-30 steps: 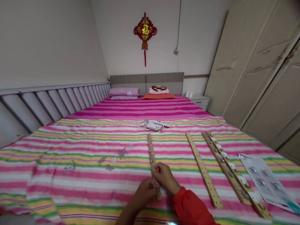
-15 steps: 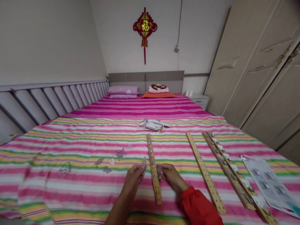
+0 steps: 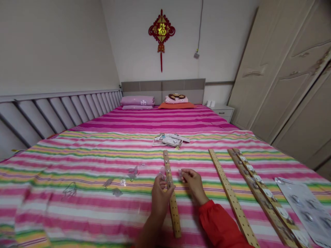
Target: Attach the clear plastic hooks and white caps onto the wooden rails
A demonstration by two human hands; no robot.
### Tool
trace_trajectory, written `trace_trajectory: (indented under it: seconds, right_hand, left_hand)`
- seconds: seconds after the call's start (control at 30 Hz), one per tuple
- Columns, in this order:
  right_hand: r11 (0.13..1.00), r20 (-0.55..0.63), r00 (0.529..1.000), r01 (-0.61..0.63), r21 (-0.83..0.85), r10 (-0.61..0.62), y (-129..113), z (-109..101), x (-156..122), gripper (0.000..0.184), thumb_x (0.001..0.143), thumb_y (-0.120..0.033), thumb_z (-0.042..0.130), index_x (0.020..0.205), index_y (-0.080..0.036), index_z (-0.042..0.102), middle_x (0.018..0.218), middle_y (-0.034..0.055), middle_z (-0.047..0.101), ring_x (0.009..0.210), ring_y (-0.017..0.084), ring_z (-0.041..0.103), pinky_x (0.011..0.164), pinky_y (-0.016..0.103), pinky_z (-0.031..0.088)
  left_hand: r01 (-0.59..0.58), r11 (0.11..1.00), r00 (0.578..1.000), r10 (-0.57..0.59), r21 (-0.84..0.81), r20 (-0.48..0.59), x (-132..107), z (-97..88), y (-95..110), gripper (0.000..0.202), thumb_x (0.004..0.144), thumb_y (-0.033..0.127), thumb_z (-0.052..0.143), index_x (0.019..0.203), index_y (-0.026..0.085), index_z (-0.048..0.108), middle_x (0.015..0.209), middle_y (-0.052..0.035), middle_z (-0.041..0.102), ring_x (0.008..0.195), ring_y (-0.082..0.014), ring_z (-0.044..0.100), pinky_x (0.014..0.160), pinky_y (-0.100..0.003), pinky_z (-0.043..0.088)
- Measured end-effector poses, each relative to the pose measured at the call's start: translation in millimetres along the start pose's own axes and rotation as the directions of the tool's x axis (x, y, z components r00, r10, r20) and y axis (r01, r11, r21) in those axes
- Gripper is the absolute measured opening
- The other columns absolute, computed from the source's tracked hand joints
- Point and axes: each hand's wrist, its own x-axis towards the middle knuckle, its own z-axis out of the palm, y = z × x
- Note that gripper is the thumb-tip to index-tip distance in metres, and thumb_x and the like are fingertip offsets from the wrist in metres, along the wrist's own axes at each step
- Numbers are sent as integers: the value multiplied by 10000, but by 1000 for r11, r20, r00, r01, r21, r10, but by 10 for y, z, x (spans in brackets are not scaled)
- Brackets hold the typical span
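Observation:
A narrow wooden strip with holes lies lengthwise in front of me, with several small shiny metal pieces along its far part. My left hand is over the strip's left side, its thumb at the wood. A clear plastic piece shows at its fingertips; how firmly it is gripped is hard to see. Just right of the strip, my right hand pinches a small clear plastic piece. Loose clear plastic bits and a small round disc lie to the left.
On the right are a bare holed strip, strips bearing metal pieces and white discs, and a blister card. A pile of cards lies beyond. Thin tangled wire-like loops rest far left on the striped bedspread.
My left hand has moved right and forward, its thumb now over the strip. The right hand has moved slightly forward and right, away from the strip. The view has shifted a little.

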Motion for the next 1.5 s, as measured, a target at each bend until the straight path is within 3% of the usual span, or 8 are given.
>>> trace_trajectory:
  seconds: [0.23,0.4,0.57,0.87,1.03,1.23,1.37,1.5]
  right_hand:
    - [963,16,979,205,-175,-205,73,308,92,203,528,-206,723,672,-188,582,708,-13,539,666,159,504,634,298,444]
    - [677,226,860,502,-538,-458,111,412,58,61,726,-135,583,728,-195,581,804,28,514,800,202,491,707,314,414]
    - [502,292,840,514,-696,-457,199,446,28,182,818,-109,479,699,-202,582,774,46,506,770,213,485,668,302,396]
    - [389,340,834,515,-764,-434,136,472,51,205,859,-146,464,702,-167,594,777,56,499,799,204,479,729,304,383]
    - [386,315,876,451,-805,-365,89,528,134,221,828,-241,564,626,-164,606,765,75,533,776,207,498,706,295,377]
    - [388,208,913,344,-855,-352,48,616,280,254,798,-129,507,566,-159,605,705,102,583,730,210,523,663,299,347]
    - [450,113,928,276,-849,-356,95,581,334,231,762,-144,522,539,-172,578,636,81,576,641,192,516,608,291,332]
    - [530,24,933,225,-818,-359,186,568,347,214,769,-163,487,569,-183,560,621,68,577,622,190,514,583,287,324]
  left_hand:
    - [-60,994,998,57,95,24,-13,72,-180,333,698,267,650,1006,194,546,782,-9,574,680,-161,553,667,-281,444]
    - [-88,992,996,84,96,39,-17,66,-258,249,761,289,589,995,209,559,850,-41,598,751,-188,566,735,-301,438]
    - [-83,993,997,83,81,9,-22,68,-258,181,778,322,575,925,216,571,902,-67,631,849,-213,588,794,-316,440]
    - [-126,983,988,135,131,-69,32,29,-295,222,824,361,487,951,188,545,842,-68,638,772,-201,625,711,-338,501]
    - [-223,933,968,245,282,-46,41,47,-347,228,863,332,413,966,183,552,911,-95,633,844,-213,613,775,-373,490]
    - [-299,904,939,336,305,-73,144,6,-362,206,860,322,420,886,192,579,872,-85,626,829,-211,603,786,-375,487]
    - [-209,969,957,231,133,-178,224,-74,-317,209,803,388,535,867,194,580,780,-54,617,716,-190,617,672,-324,512]
    - [-79,971,970,22,-227,-241,217,-94,-142,273,708,410,666,818,190,548,734,-19,619,714,-165,650,679,-283,531]
